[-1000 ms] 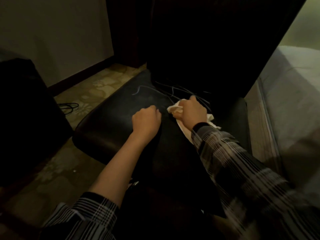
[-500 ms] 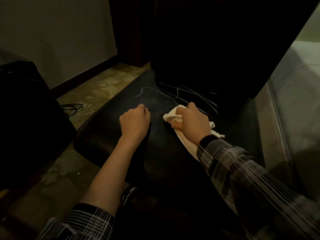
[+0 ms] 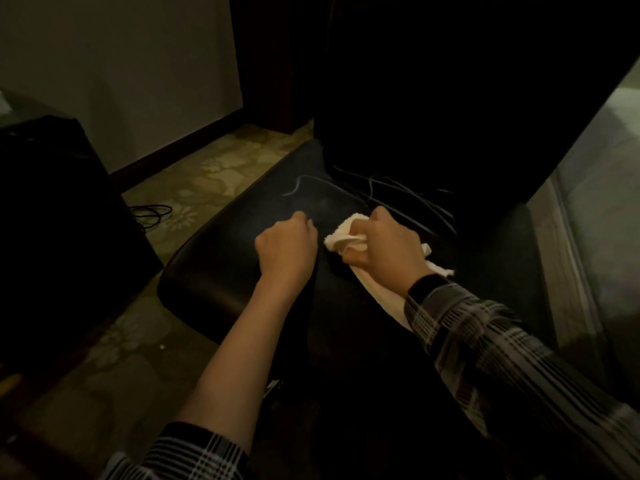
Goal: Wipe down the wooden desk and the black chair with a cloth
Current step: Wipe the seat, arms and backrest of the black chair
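The right hand (image 3: 388, 247) is bunching the white cloth (image 3: 346, 237) in a curled grip and pressing it down onto the seat of the black chair (image 3: 214, 275), near the middle of the cushion. A tail of cloth is trailing back under the wrist toward the plaid sleeve (image 3: 485, 341). To wipe well here, it is probably worth keeping steady downward pressure and working in overlapping strokes out to the seat edge, minding the thin cords (image 3: 398, 192) lying just beyond the grip against the dark backrest. Just to the left of the cloth, the left hand (image 3: 285, 249) is resting knuckles-up on the seat, fingers curled together around nothing visible, forearm bare, seemingly steadying the chair. The wooden desk is not showing.
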